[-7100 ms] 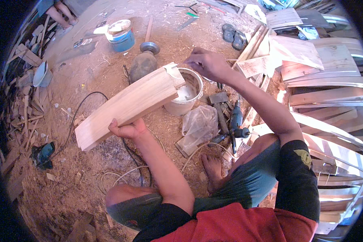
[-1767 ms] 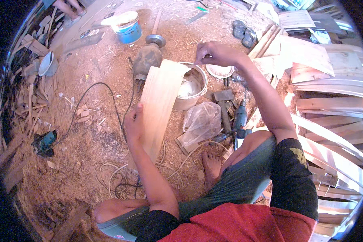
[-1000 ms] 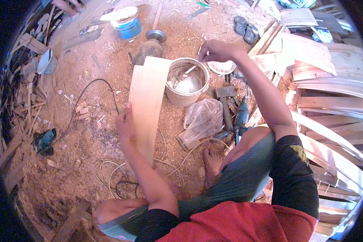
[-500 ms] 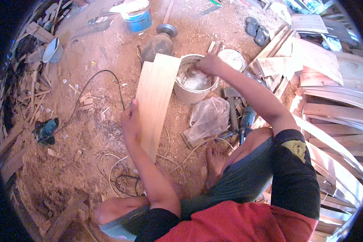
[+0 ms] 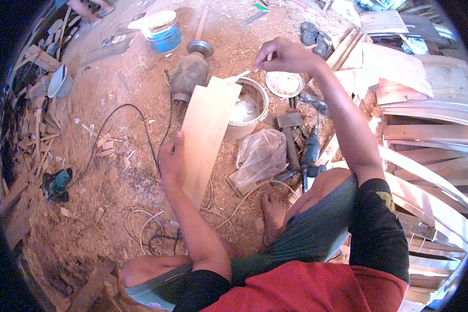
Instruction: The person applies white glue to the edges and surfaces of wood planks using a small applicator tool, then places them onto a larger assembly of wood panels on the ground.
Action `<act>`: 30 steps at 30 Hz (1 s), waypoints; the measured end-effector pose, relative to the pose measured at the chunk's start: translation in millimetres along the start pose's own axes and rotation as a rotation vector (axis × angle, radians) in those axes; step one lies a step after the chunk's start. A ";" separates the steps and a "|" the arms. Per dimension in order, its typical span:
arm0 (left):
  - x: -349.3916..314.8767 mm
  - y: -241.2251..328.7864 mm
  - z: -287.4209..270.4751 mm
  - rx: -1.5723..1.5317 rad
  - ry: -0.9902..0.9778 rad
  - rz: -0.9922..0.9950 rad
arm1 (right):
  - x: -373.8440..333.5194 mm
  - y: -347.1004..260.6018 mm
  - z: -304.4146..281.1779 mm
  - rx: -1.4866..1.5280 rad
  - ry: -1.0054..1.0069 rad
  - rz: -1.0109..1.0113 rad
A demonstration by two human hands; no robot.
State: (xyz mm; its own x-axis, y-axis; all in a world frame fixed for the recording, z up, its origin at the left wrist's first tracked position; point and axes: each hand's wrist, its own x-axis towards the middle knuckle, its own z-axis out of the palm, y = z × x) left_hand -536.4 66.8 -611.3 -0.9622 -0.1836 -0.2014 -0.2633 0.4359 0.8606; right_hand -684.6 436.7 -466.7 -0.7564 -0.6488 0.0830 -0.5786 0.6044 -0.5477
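Note:
My left hand [image 5: 171, 158] is closed on the left edge of a pale wooden board [image 5: 208, 130], which slants up away from me and has a notch at its far end. Raised beyond the bucket, my right hand [image 5: 286, 56] pinches a thin, light stick-like tool [image 5: 245, 74]. The tool's tip reaches the board's far right corner; its exact kind is too small to tell. Just right of that end stands an uncovered bucket [image 5: 244, 125] with whitish paste inside. Its white round lid [image 5: 285, 84] lies behind it on the ground.
A clear plastic bag [image 5: 262, 153], a hammer [image 5: 290, 122] and a blue power drill [image 5: 311, 148] lie by my right foot. Cables cross the ground. Left are a green power tool [image 5: 57, 184] and scraps; right, stacked boards [image 5: 426, 117]. A person's legs [image 5: 91, 9] show far left.
My right hand has come up out of the bucket, bringing the stick-like tool to the board's far end. My left hand keeps its hold on the board. A person's legs now appear far left.

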 end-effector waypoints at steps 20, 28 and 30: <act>-10.5 5.9 -0.8 0.003 -0.031 -0.023 | 29.9 8.9 28.4 0.005 0.012 -0.118; -9.0 -4.5 -0.8 -0.051 -0.045 0.030 | 33.9 7.8 51.3 0.003 -0.059 -0.163; -7.8 -7.6 -3.0 0.016 -0.031 -0.029 | 31.5 7.9 53.3 -0.013 -0.076 -0.165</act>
State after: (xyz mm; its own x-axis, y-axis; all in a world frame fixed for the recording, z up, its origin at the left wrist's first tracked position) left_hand -526.7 62.2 -614.8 -0.9557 -0.1689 -0.2411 -0.2922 0.4447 0.8467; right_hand -696.7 396.4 -512.8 -0.6262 -0.7723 0.1072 -0.6970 0.4929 -0.5207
